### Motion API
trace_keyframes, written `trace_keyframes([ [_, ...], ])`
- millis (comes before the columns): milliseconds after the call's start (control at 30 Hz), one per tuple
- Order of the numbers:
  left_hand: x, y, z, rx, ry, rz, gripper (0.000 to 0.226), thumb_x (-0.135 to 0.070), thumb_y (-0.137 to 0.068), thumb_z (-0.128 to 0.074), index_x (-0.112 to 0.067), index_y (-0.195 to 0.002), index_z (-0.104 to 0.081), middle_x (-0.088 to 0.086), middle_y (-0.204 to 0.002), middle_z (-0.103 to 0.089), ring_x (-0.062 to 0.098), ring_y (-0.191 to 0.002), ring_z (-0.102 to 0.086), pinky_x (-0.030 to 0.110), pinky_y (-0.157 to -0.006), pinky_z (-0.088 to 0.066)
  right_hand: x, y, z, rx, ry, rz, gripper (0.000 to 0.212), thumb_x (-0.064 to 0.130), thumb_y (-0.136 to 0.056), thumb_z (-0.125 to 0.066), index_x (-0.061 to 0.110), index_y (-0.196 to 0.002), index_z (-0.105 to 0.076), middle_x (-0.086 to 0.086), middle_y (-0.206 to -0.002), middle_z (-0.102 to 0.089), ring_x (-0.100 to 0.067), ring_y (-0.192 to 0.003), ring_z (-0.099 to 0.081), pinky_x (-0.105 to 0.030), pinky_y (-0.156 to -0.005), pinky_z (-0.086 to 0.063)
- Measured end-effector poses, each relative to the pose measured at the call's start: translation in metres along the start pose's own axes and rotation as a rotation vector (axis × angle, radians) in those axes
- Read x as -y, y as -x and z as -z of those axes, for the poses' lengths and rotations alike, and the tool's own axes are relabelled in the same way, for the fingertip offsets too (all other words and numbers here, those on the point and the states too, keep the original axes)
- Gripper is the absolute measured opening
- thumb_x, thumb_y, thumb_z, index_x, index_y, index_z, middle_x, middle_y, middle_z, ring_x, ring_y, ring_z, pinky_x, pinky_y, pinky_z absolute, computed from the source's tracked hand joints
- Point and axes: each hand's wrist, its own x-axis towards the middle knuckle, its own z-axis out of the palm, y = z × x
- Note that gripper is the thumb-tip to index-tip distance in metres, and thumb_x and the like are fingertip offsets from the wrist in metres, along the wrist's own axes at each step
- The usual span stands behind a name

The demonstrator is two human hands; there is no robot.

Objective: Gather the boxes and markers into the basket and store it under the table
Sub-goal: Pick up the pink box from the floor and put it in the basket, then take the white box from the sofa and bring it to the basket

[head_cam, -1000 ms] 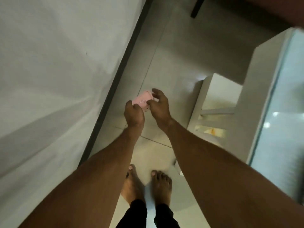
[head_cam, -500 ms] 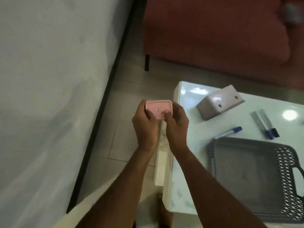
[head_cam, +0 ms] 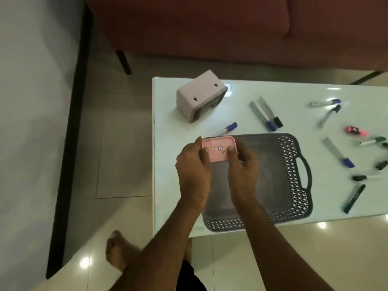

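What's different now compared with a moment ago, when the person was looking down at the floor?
The pink box, held low over the floor a second ago, has been carried up and across to the near-left corner of the grey basket on the white table. Unchanged: the left hand and right hand both still grip it, nothing has been let go, and the pale box and markers lie where they did half a second ago.

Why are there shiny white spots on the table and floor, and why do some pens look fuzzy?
In the head view, the glossy white table and floor tiles mirror ceiling lights as bright glare spots; the room is otherwise dim. The markers at the right edge look smeared by blur, while the pink box held by both hands stays fairly sharp.
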Motion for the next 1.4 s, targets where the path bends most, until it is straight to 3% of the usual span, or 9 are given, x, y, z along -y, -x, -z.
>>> trace_keyframes([
  [233, 0.002, 0.012, -0.040, 0.159, -0.317, -0.038, 0.037, -0.019, -0.100, -0.054, -0.018, -0.137, -0.055, 0.002, -0.126, -0.065, 0.018, -0.112, -0.067, 0.017, -0.086, -0.051, -0.053, -0.019, 0.015, 0.001, 0.125, -0.051, 0.022, 0.007, -0.096, -0.060, 0.011, -0.113, -0.074, 0.000, -0.097, -0.077, -0.009, -0.087, -0.075, -0.029, -0.075, -0.063],
  [400, 0.005, 0.006, -0.053, 0.247, -0.388, 0.020, 0.048, -0.015, -0.098, -0.054, -0.006, -0.143, -0.043, 0.013, -0.134, -0.057, 0.028, -0.121, -0.058, 0.036, -0.100, -0.049, -0.061, -0.020, 0.004, 0.054, 0.211, -0.055, 0.022, 0.008, -0.093, -0.060, 0.011, -0.110, -0.074, 0.000, -0.095, -0.077, -0.010, -0.084, -0.073, -0.019, -0.071, -0.061],
  [567, -0.001, 0.005, -0.050, 0.277, -0.387, 0.050, 0.056, -0.015, -0.096, -0.060, -0.003, -0.146, -0.037, 0.015, -0.140, -0.051, 0.031, -0.127, -0.054, 0.037, -0.105, -0.046, -0.046, -0.017, 0.008, 0.105, 0.281, -0.054, 0.024, 0.005, -0.093, -0.060, 0.015, -0.111, -0.071, 0.008, -0.092, -0.071, -0.005, -0.085, -0.069, -0.004, -0.067, -0.048],
  [633, -0.001, 0.009, -0.049, 0.269, -0.378, 0.043, 0.062, -0.021, -0.093, -0.066, -0.004, -0.147, -0.038, 0.013, -0.142, -0.050, 0.029, -0.128, -0.053, 0.036, -0.106, -0.048, -0.045, -0.013, 0.012, 0.099, 0.384, -0.052, 0.024, 0.008, -0.094, -0.060, 0.014, -0.116, -0.068, 0.003, -0.102, -0.070, -0.012, -0.095, -0.068, -0.005, -0.075, -0.046],
  [733, -0.007, 0.016, -0.028, 0.282, -0.349, -0.027, 0.066, -0.029, -0.092, -0.071, -0.011, -0.147, -0.040, 0.007, -0.144, -0.051, 0.023, -0.129, -0.053, 0.035, -0.105, -0.053, -0.024, -0.007, 0.018, 0.133, 0.613, 0.057, 0.035, 0.017, -0.100, -0.056, 0.010, -0.134, -0.057, -0.007, -0.127, -0.064, -0.022, -0.117, -0.060, -0.025, -0.096, -0.044],
  [933, -0.040, 0.007, 0.062, 0.230, -0.692, -0.373, 0.062, -0.025, -0.073, -0.088, -0.001, -0.125, -0.065, 0.017, -0.119, -0.070, 0.032, -0.109, -0.070, 0.042, -0.099, -0.054, 0.076, 0.005, 0.013, 0.288, 1.065, 0.442, 0.052, 0.019, -0.099, -0.058, 0.000, -0.146, -0.046, -0.019, -0.151, -0.048, -0.033, -0.143, -0.045, -0.045, -0.118, -0.040],
  [1167, -0.123, -0.040, 0.208, 0.066, -0.975, -0.538, 0.059, -0.029, -0.092, -0.065, 0.003, -0.140, -0.054, 0.026, -0.144, -0.054, 0.042, -0.135, -0.053, 0.050, -0.116, -0.036, 0.231, 0.038, -0.018, 0.226, 1.189, 0.641, 0.067, 0.035, -0.087, -0.078, 0.001, -0.140, -0.056, -0.018, -0.146, -0.056, -0.036, -0.137, -0.053, -0.053, -0.112, -0.039],
  [1300, -0.181, -0.072, 0.283, -0.004, -0.962, -0.571, 0.052, -0.026, -0.103, -0.037, 0.006, -0.141, -0.051, 0.027, -0.143, -0.055, 0.043, -0.134, -0.052, 0.052, -0.116, -0.040, 0.317, 0.045, -0.038, 0.172, 1.122, 0.711, 0.059, 0.043, -0.103, -0.042, 0.003, -0.144, -0.052, -0.016, -0.150, -0.053, -0.033, -0.142, -0.048, -0.052, -0.118, -0.038],
  [1400, -0.217, -0.092, 0.323, -0.039, -0.872, -0.555, 0.051, -0.023, -0.101, -0.048, 0.006, -0.142, -0.049, 0.027, -0.144, -0.053, 0.042, -0.137, -0.050, 0.053, -0.116, -0.040, 0.370, 0.043, -0.053, 0.163, 1.079, 0.718, 0.059, 0.042, -0.107, -0.032, 0.005, -0.152, -0.040, -0.015, -0.159, -0.041, -0.031, -0.152, -0.032, -0.050, -0.125, -0.026],
])
